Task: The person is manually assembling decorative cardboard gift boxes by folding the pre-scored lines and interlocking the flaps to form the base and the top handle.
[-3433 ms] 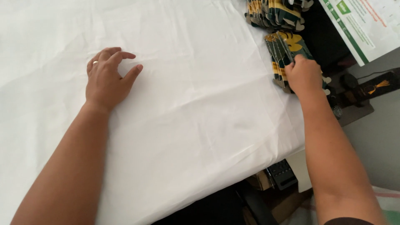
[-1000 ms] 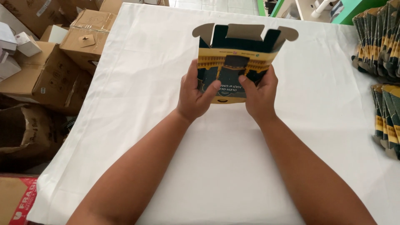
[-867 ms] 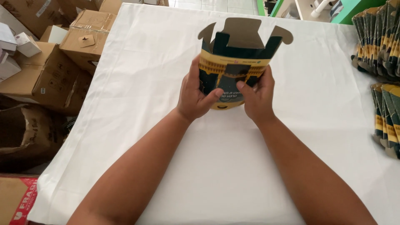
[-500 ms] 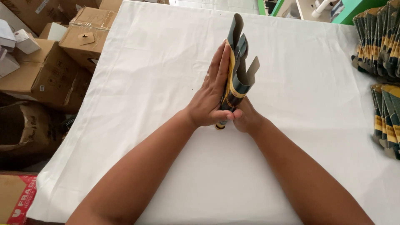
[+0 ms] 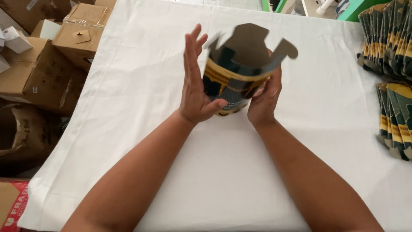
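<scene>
— Two hands on one thing, is that right?

— Yes. Both meet at a small printed carton, dark with a yellow band, held up above the white cloth that covers the table.

— How does each one grip it?

— The left hand lies flat against the carton's left side, fingers straight and pointing away, thumb hooked under the lower front edge. The right hand wraps the right side, fingers curled round the wall. So it is grasped between the two.

— What shape is the carton in?

— Popped open into a tube, its brown inside showing, top flaps standing up and slightly blurred.

— Anything else about?

— Stacks of flat cartons of the same print lie along the table's right edge, well apart from the hands. Brown cardboard boxes sit on the floor to the left.
</scene>
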